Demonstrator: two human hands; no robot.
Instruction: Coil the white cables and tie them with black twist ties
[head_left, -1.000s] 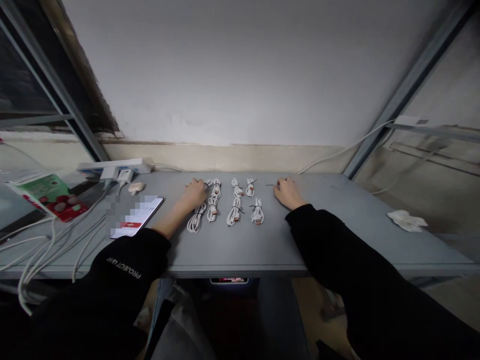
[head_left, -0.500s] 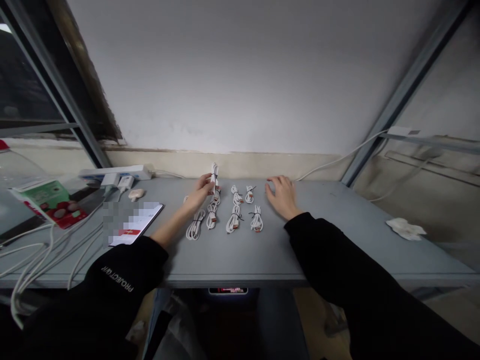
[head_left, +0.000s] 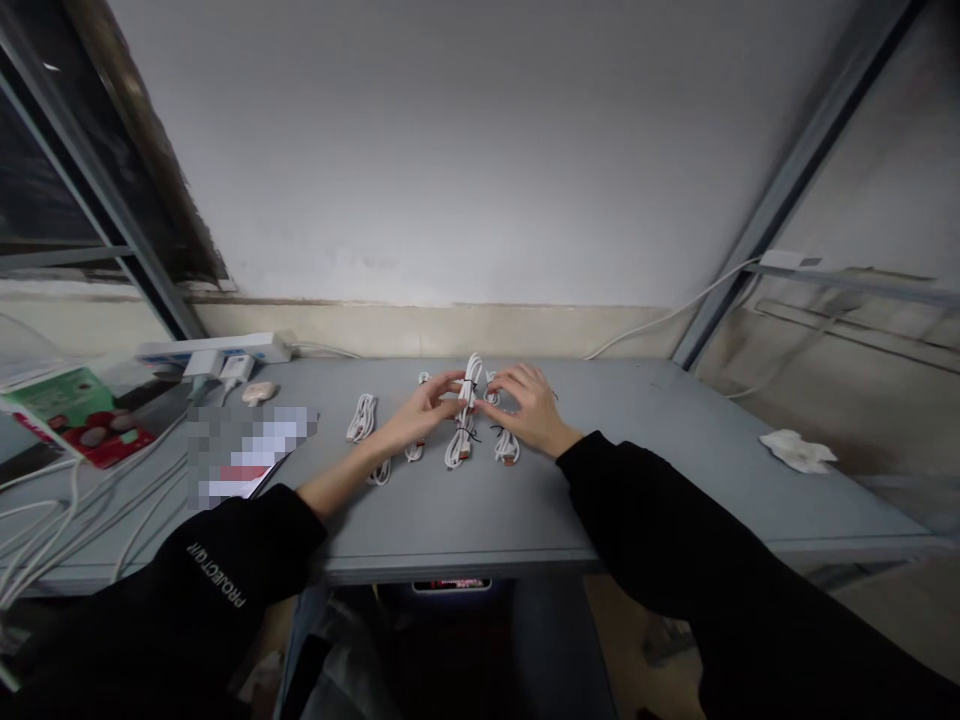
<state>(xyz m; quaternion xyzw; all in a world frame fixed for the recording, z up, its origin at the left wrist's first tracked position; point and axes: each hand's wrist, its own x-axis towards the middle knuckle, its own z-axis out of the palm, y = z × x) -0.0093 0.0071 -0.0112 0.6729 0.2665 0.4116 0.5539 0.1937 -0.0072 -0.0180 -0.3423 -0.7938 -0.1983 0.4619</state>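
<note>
The left hand (head_left: 424, 412) was grasping a coiled white cable (head_left: 470, 385), its fingers closed around the bundle, which stood upright above the middle of a grey table (head_left: 637, 420) and had a thin black tie around it. The right hand (head_left: 529, 408) was curved in from the right with its fingers spread, very near the bundle, though I could not tell whether they touched it or held anything.

Below the held bundle, more tied white cables lay on the tabletop in loose rows. One lay directly beneath it at the near side (head_left: 459, 450), and another lay just under the right hand (head_left: 506, 447). A third was partly hidden behind the right fingers (head_left: 491, 395), and a fourth showed under the left wrist (head_left: 414, 452). Further left lay three more, one at the far side (head_left: 424, 378), one upright on the tabletop (head_left: 361, 417) and one near the left forearm (head_left: 379, 472).

Both arms wore black sleeves (head_left: 225, 570). Left of the cables lay a phone (head_left: 251, 455), blurred out, with a small cream object (head_left: 259, 393) beyond it. Further left were a white power strip (head_left: 214, 348) and a green and red packet (head_left: 67, 415), with loose white cords (head_left: 75, 510) near the table's left edge. A crumpled tissue (head_left: 797, 451) lay well off to the right
</note>
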